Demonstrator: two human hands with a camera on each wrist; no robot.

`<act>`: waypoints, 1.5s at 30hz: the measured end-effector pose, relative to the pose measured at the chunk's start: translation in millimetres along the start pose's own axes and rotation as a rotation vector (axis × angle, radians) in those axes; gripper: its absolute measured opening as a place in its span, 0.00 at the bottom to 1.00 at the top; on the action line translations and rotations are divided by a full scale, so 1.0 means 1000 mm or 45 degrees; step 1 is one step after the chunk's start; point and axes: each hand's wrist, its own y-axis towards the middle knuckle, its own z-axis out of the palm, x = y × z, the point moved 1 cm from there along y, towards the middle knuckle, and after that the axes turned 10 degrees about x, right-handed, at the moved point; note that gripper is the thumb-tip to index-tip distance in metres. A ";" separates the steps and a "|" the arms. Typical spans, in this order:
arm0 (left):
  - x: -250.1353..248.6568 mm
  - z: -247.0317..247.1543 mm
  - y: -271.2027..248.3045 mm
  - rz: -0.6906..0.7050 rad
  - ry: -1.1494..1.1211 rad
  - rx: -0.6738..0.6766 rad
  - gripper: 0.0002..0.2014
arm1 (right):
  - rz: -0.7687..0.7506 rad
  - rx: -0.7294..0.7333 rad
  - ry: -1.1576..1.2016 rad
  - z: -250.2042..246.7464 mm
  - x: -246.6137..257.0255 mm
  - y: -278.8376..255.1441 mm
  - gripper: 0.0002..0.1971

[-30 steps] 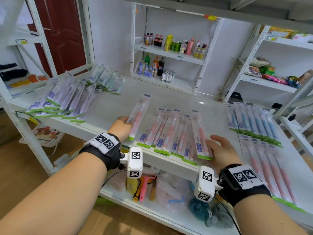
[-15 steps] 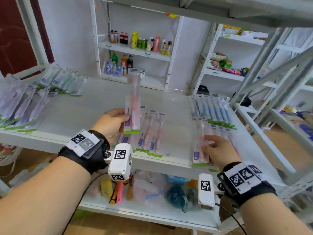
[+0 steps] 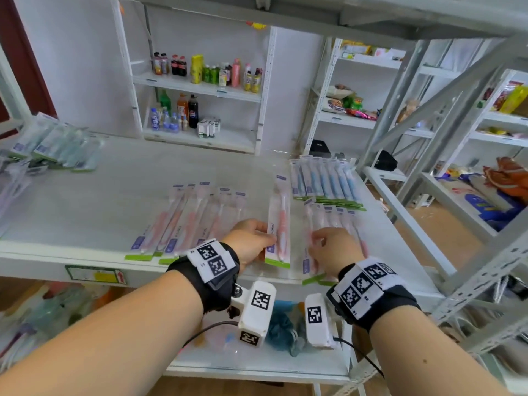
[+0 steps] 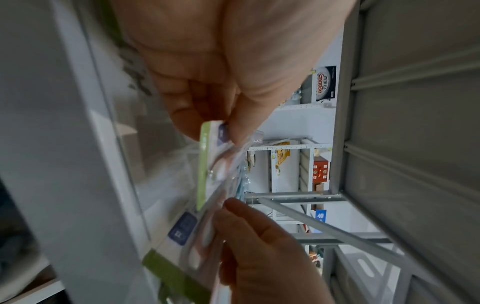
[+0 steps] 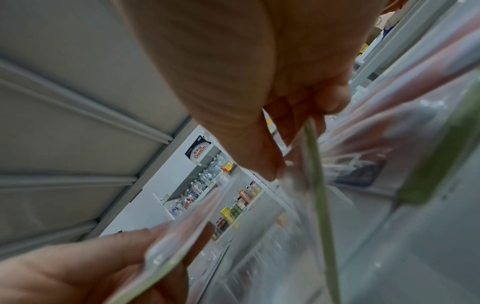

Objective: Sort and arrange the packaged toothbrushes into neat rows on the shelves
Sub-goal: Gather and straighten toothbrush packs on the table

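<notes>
My left hand (image 3: pixel 264 238) pinches one pink toothbrush pack (image 3: pixel 278 221) by its lower end, just over the white shelf (image 3: pixel 85 212). In the left wrist view its thumb and fingers (image 4: pixel 207 115) clamp the pack's green strip (image 4: pixel 205 160). My right hand (image 3: pixel 315 244) grips another pink pack (image 3: pixel 310 232) at the left end of the right pink row (image 3: pixel 340 221); the right wrist view shows its fingers (image 5: pixel 298 127) pinching a green-edged pack (image 5: pixel 315 164). A looser pink row (image 3: pixel 185 218) lies to the left. Blue packs (image 3: pixel 323 181) sit in a row behind.
Green-edged packs (image 3: pixel 57 147) are heaped at the shelf's far left. The lower shelf (image 3: pixel 257 364) holds sponges and bags. A grey upright with diagonal braces (image 3: pixel 428 132) stands close on the right. Racks of drinks (image 3: pixel 200 72) and snacks line the back wall.
My left hand has carried its pink pack from upright over the middle down and right, beside the right hand. The right hand still grips its pack at the shelf's front. The view turned right.
</notes>
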 end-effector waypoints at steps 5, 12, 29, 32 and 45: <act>0.008 0.016 0.011 -0.038 0.030 0.024 0.04 | -0.034 0.019 -0.133 0.001 -0.003 0.006 0.13; 0.013 0.027 0.019 -0.058 0.183 -0.033 0.12 | -0.022 -0.025 -0.198 0.011 -0.019 0.010 0.21; 0.016 0.026 0.027 -0.066 0.888 -0.018 0.19 | -0.053 -0.165 0.186 -0.002 -0.065 0.004 0.20; 0.017 0.026 0.027 -0.085 0.984 -0.025 0.24 | -0.033 -0.154 0.247 -0.005 -0.080 0.004 0.21; -0.005 0.056 0.017 0.072 1.598 0.415 0.46 | -0.062 -0.023 0.601 -0.003 -0.110 0.003 0.35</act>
